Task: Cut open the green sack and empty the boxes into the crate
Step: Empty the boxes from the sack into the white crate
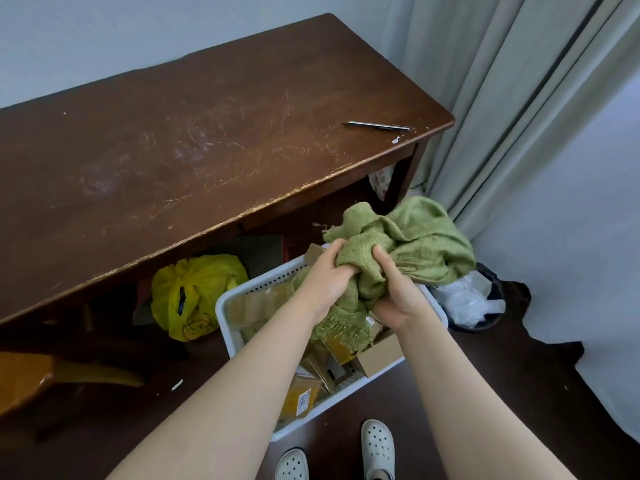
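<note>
The green sack (408, 247) is just right of the frame's centre, bunched and crumpled above the far end of the white perforated crate (263, 279), with a frayed edge hanging down into it. Both hands are closed on the cloth. The left hand (325, 275) grips a fold with its fingers curled into the weave, and the right hand (398, 292) clutches a wad just beside it, thumb pointing up. The two hands are close together, and both bare forearms reach in from the bottom of the frame.

Below them the crate stands on the dark floor and holds brown cardboard boxes (379, 355) and yellow packets (301, 396), lying jumbled and partly hidden under the sack and arms.

Left of the crate, a yellow plastic bag (194, 292) sits under the brown wooden surface (207, 133), which fills the upper left of the frame and is much scratched. Near its right end lies a slim metal tool (379, 125); whether it is a pen or a cutter I cannot tell. Right of the crate stands a dark bin (491, 320) with clear plastic crumpled in it. A pale curtain (502, 98) hangs in the upper right. Two white perforated shoes (377, 448) show at the bottom edge, and a small white scrap (177, 385) lies on the floor at lower left
</note>
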